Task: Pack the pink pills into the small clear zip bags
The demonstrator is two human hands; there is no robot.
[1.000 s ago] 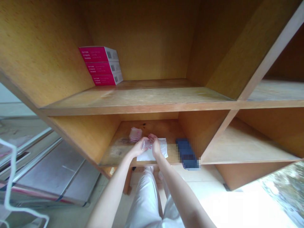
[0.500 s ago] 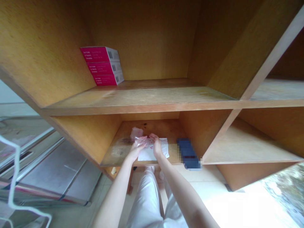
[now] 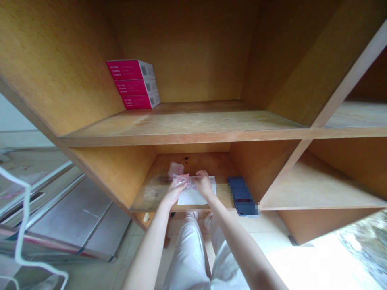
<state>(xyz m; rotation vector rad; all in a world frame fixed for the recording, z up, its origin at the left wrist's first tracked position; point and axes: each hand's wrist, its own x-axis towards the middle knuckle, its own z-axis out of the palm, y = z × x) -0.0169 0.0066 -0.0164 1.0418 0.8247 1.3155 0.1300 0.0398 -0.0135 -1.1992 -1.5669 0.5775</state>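
Both my hands reach into the lower left compartment of a wooden shelf unit (image 3: pixel 181 139). My left hand (image 3: pixel 174 191) and my right hand (image 3: pixel 203 184) pinch a small clear plastic bag (image 3: pixel 185 181) with pinkish contents between them. Under the hands lies a white sheet of paper (image 3: pixel 193 196) on the compartment floor. A second small clear bag (image 3: pixel 175 168) with pink contents lies just behind my left hand.
A dark blue flat object (image 3: pixel 242 196), blurred out, lies at the right of the same compartment, overhanging its front edge. Three pink and white boxes (image 3: pixel 134 83) are stacked at the back left of the shelf above. Grey metal panels (image 3: pixel 60 217) lie on the floor at left.
The view has shifted slightly. My hands stay together over the paper, and the small bag has risen a little between my fingers.
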